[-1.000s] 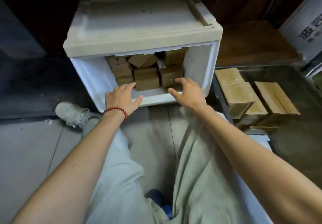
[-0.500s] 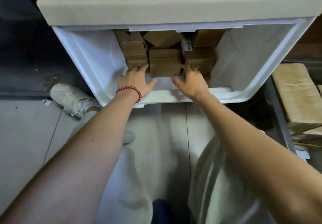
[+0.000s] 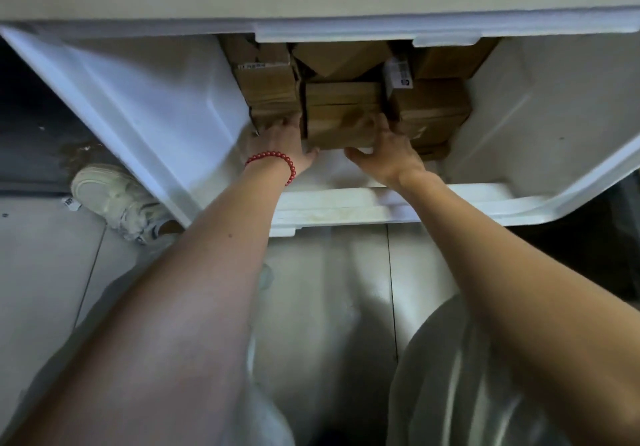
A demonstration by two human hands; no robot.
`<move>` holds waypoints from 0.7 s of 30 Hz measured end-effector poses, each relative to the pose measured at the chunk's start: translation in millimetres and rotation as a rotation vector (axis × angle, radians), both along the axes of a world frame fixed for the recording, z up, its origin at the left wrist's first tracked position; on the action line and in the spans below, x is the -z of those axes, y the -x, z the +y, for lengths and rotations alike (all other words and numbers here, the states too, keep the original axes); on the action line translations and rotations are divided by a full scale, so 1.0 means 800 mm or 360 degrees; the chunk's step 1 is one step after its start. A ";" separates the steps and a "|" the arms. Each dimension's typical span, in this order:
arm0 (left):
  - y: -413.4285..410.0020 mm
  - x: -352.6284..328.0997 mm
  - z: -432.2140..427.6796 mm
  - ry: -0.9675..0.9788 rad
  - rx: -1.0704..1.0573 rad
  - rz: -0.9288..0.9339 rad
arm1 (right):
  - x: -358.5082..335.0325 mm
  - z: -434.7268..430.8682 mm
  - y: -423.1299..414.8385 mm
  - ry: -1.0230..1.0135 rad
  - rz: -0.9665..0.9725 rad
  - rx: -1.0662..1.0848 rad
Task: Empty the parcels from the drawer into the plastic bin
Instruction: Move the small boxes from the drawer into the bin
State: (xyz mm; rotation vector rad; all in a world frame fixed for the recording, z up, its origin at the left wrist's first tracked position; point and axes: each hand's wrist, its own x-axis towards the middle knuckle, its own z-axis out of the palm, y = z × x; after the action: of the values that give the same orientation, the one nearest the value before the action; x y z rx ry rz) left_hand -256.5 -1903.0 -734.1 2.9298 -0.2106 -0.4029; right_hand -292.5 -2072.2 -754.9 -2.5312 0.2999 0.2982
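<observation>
A bracelet [image 3: 273,164] of small, round, glossy red beads is worn as a single strand at the wrist, just behind the left hand [image 3: 280,144], a little left of the frame's centre. Both forearms [image 3: 194,307] are seen bare along their whole visible length, from the lower corners up to the left hand and the right hand [image 3: 388,158]. Loose trousers [image 3: 467,383] of pale grey-green cloth, softly creased, are seen across the lower part of the frame. A chunky off-white sneaker [image 3: 114,199] with a thick sole is worn on the foot at mid-left.
</observation>
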 end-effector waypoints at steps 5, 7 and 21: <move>-0.010 0.007 -0.007 0.0311 -0.0024 0.0129 | 0.000 -0.007 -0.008 -0.0167 0.0011 0.0161; -0.014 0.012 -0.009 0.0413 -0.0113 0.0184 | 0.001 -0.007 -0.004 -0.0144 0.0065 0.0137; 0.074 -0.041 -0.003 0.1054 -0.0512 0.0134 | -0.074 0.017 0.074 -0.0613 -0.0032 0.0375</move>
State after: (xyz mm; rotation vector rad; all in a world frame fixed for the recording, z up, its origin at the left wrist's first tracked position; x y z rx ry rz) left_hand -316.1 -1905.3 -701.7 2.2368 0.1219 -0.3246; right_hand -351.5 -2058.5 -695.8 -2.0959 0.4789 0.2141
